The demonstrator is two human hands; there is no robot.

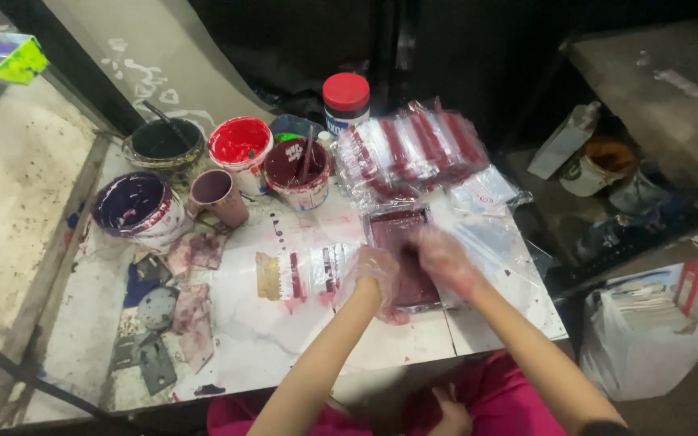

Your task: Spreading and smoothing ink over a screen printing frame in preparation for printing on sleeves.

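1. Head view: the left hand (373,273), in a thin clear glove, rests curled on the near left edge of a dark red tray (401,254) on the white table (284,339); motion blur hides whether it truly grips.
2. The right hand (444,258) (also gloved, blurred) presses on the tray's right side; I cannot tell if it is clenched.
3. Just beyond the tray lies a stack of clear packets (414,149) with red strips.
4. To the left stand paint tubs: a red tub (240,145), a maroon tub (296,169) with a stick, a purple bucket (135,206) and a small cup (218,194).
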